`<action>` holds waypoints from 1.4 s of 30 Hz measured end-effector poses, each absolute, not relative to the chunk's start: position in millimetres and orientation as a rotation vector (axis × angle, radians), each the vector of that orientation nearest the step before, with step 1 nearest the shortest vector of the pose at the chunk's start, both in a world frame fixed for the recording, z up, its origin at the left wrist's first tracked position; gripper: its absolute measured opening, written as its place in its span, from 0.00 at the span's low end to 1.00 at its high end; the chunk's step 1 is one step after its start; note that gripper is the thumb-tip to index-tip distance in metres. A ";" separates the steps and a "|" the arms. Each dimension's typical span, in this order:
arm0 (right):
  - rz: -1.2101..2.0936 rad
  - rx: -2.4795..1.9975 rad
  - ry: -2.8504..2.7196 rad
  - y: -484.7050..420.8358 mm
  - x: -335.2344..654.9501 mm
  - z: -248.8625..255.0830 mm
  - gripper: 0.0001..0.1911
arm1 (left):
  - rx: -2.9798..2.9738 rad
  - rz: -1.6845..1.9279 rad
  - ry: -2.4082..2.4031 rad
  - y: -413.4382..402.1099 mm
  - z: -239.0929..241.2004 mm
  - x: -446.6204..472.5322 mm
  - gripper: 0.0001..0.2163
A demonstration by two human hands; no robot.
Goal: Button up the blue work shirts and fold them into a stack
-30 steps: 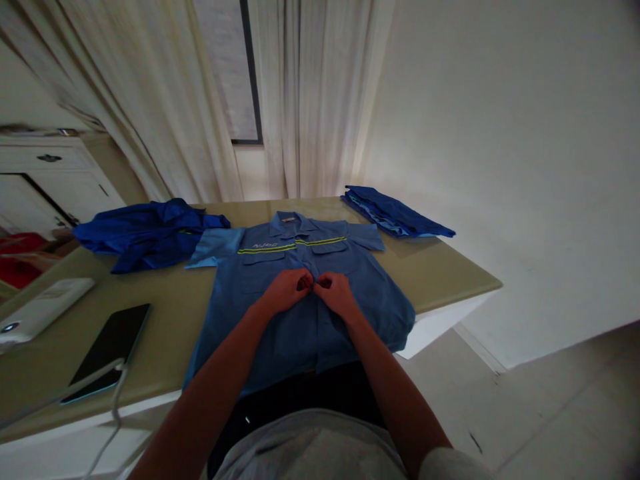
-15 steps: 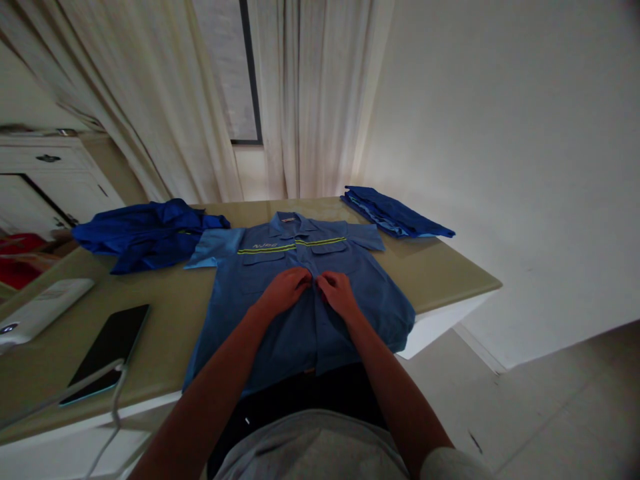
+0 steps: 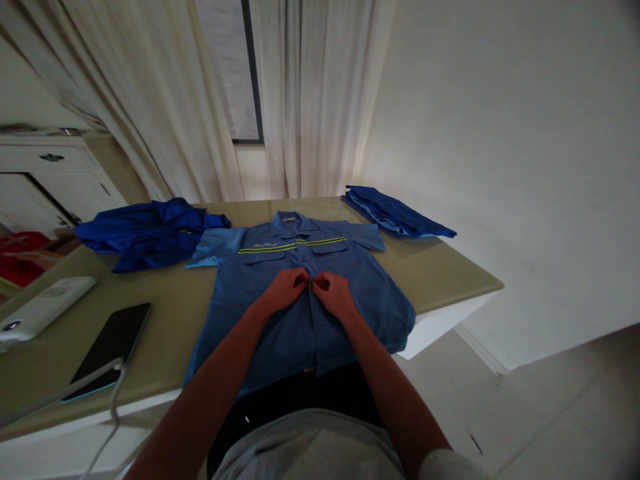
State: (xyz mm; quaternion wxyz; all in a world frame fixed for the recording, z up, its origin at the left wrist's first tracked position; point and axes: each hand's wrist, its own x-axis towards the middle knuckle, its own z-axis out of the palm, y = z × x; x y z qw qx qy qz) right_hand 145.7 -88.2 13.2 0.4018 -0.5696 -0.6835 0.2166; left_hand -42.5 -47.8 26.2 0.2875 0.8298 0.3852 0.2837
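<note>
A grey-blue short-sleeved work shirt [image 3: 293, 327] lies front up on the olive surface [image 3: 183, 300], directly before the person, its collar [image 3: 293, 223] at the far end. Two chest pockets with flaps sit just below the yellow stripes [image 3: 267, 250]; whatever they hold is hidden. The left hand [image 3: 287, 288] and right hand [image 3: 334, 293] grasp the placket [image 3: 313, 330] from either side, fingertips pinched and nearly meeting; whether a button is between them cannot be told.

At the far left, a white cabinet [image 3: 47, 190] carries a drawer [image 3: 30, 157] with a dark pull, pushed in, its contents hidden. Something red [image 3: 20, 257] lies in front of it, too blurred to name.

The shirt covers the middle of the near edge, and its lower right corner hangs past it. Open surface runs from the shirt's right side to the right-hand corner, well apart from the wall [image 3: 525, 167]. A folded stack of blue garments [image 3: 395, 212] lies along the far right edge. On the left, the shirt's sleeve reaches a rumpled blue garment [image 3: 143, 233]. Nearer, a strip of surface separates the shirt from a smartphone [image 3: 107, 340]; a white cable [image 3: 115, 403] crosses the phone and drops over the near edge. A white oblong device [image 3: 50, 307] lies beyond it.
</note>
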 end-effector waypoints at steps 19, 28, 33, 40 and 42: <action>0.395 -1.471 -1.968 -90.5 142.5 14.5 0.02 | 2.088 0.856 1.148 -37.7 9.5 -42.6 0.27; 0.600 -1.389 -1.700 -87.5 146.9 11.8 0.03 | 2.110 0.794 0.948 -46.9 23.3 -42.2 0.20; 0.615 -1.399 -1.734 -85.3 147.1 9.8 0.02 | 2.104 0.760 0.954 -46.1 23.3 -41.7 0.14; 0.498 -1.365 -1.856 -88.7 145.0 13.1 0.03 | 2.098 0.741 0.976 -43.9 22.1 -42.7 0.14; 0.453 -1.377 -1.896 -89.9 143.7 12.9 0.03 | 2.108 0.720 0.983 -43.0 21.3 -43.4 0.14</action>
